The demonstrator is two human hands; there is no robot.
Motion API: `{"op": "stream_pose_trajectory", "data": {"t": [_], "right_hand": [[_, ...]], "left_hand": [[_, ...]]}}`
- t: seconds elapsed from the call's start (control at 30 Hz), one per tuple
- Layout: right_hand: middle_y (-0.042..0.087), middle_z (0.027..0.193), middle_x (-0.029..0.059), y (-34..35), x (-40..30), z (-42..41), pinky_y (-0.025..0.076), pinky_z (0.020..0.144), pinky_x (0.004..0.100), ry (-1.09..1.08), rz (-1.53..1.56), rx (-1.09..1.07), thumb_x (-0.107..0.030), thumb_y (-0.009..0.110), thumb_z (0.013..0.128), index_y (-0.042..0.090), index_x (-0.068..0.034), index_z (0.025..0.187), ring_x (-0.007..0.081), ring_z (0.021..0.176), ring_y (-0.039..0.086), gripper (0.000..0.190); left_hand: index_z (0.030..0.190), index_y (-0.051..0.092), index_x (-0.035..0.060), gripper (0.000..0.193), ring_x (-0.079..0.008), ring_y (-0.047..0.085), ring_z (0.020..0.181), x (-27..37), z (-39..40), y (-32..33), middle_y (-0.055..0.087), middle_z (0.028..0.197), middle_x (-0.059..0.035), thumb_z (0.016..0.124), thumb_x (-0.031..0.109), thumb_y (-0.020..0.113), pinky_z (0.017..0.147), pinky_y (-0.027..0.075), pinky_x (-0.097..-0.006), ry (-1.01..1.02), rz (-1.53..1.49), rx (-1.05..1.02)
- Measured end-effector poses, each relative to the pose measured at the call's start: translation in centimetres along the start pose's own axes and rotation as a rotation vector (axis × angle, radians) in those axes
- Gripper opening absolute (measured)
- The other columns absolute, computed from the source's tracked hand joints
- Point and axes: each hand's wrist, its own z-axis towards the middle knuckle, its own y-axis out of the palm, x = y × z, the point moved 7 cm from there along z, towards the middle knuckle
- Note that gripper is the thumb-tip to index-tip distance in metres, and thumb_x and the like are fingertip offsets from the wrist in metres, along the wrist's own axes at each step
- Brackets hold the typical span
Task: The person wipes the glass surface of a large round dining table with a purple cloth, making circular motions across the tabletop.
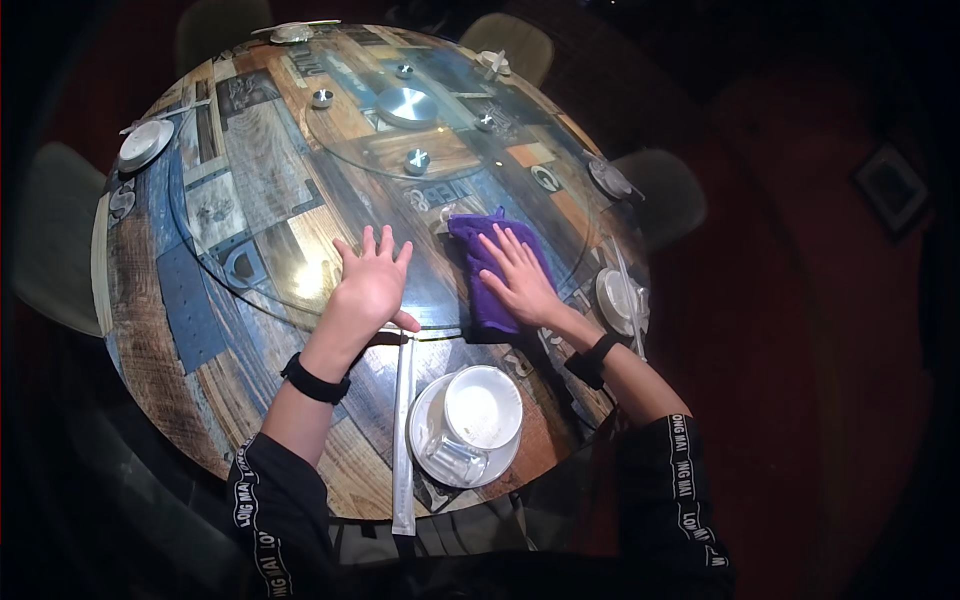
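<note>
My right hand (516,279) lies flat on a folded purple cloth (491,300), fingers spread a little, on the right front part of a round glass turntable (270,281). To its left, my left hand (373,277) is spread palm down at the turntable's front edge and holds nothing. Just in front of the turntable, a white bowl (484,401) and a small clear glass (454,459) rest on a white plate (425,397). Left of that plate lies a long paper-wrapped chopstick packet (403,450).
The round wood-patterned table (135,300) carries several more place settings around its rim, among them stacked white dishes on the left (145,144) and right (619,300). A round metal hub (406,106) is near the turntable's middle. Chairs (664,196) surround the table.
</note>
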Motion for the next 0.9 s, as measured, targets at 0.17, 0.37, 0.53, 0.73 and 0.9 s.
{"op": "stream_pose_trajectory", "data": {"t": [0.17,0.37,0.53,0.73,0.9], "right_hand": [[0.018,0.165,0.0138,-0.4,5.6,1.5,0.013,0.123,0.0504,0.183,0.013,0.06,-0.052,0.039,0.103,0.028,-0.016,0.157,0.0325,0.153,0.014,0.066],[0.022,0.164,0.0158,0.6,9.0,2.6,0.015,0.122,0.0505,0.463,-0.003,0.158,-0.055,0.037,0.102,0.031,-0.013,0.155,0.0328,0.152,0.016,0.069],[0.02,0.163,0.0185,0.5,8.3,2.0,0.014,0.122,0.052,0.434,-0.016,0.152,-0.057,0.038,0.101,0.03,-0.012,0.156,0.0349,0.152,0.016,0.072],[0.018,0.162,0.0262,0.6,4.4,1.3,0.014,0.121,0.0538,0.306,-0.053,0.127,-0.057,0.04,0.101,0.027,-0.011,0.157,0.042,0.151,0.014,0.073],[0.018,0.162,0.0237,0.3,-0.2,0.1,0.014,0.121,0.0523,0.039,-0.015,0.074,-0.053,0.042,0.101,0.027,-0.013,0.157,0.0398,0.151,0.015,0.071]], "left_hand": [[0.157,0.023,0.0115,0.131,-0.0414,0.016,0.151,0.1,-0.3,-0.6,0.015,0.164,-0.021,0.055,0.07,0.082,0.109,0.031,-0.0706,0.001,-0.004,0.002],[0.156,0.024,0.0066,0.131,-0.0454,0.018,0.149,1.3,0.2,-0.2,0.018,0.162,-0.025,0.057,0.075,0.077,0.106,0.03,-0.074,0.033,0.015,0.044],[0.157,0.021,0.0038,0.132,-0.0462,0.017,0.149,1.1,0.1,-0.2,0.019,0.161,-0.0278,0.06,0.075,0.075,0.108,0.029,-0.0729,0.047,0.018,0.002],[0.156,0.021,0.0001,0.132,-0.0462,0.017,0.149,2.9,0.0,-1.4,0.02,0.159,-0.0317,0.063,0.083,0.066,0.111,0.023,-0.0726,0.141,-0.117,0.246],[0.156,0.021,-0.0003,0.132,-0.0454,0.015,0.15,4.9,1.2,0.5,0.019,0.159,-0.0306,0.064,0.083,0.066,0.108,0.024,-0.0746,0.123,-0.075,0.269]]}}
